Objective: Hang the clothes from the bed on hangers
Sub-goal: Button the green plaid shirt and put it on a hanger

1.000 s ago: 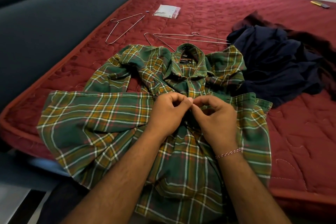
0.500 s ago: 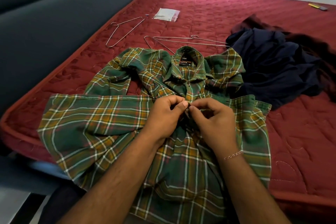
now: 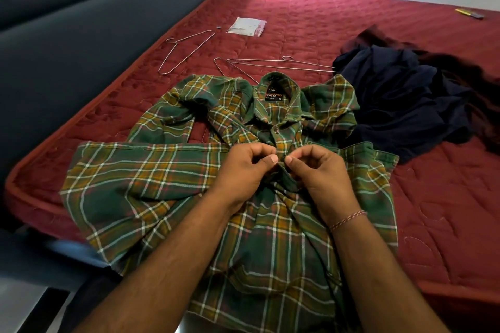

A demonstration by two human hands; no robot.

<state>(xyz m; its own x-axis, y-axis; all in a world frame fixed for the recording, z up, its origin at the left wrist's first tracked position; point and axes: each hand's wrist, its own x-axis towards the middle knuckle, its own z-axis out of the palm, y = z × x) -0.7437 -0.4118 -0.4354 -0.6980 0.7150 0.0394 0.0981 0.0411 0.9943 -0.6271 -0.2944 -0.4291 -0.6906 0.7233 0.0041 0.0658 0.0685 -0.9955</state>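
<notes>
A green and yellow plaid shirt [image 3: 167, 186] lies spread front-up across the near edge of a red quilted mattress [image 3: 338, 21], its hem hanging over that edge. The left hand [image 3: 244, 170] and right hand [image 3: 318, 173] meet at the shirt's front placket, each pinching the fabric between thumb and curled fingers; a button may sit between them, but the fingertips hide it. A thread bracelet [image 3: 347, 219] circles the right wrist. Beyond the collar, toward the mattress middle, lie crossed wire hangers [image 3: 281, 65], with another wire hanger [image 3: 186, 51] nearer the left edge. A clear plastic packet [image 3: 247, 26] sits farther back. A heap of dark navy clothes [image 3: 405, 100] touches the shirt's right shoulder. A grey padded headboard [image 3: 81, 35] runs along the left edge.
</notes>
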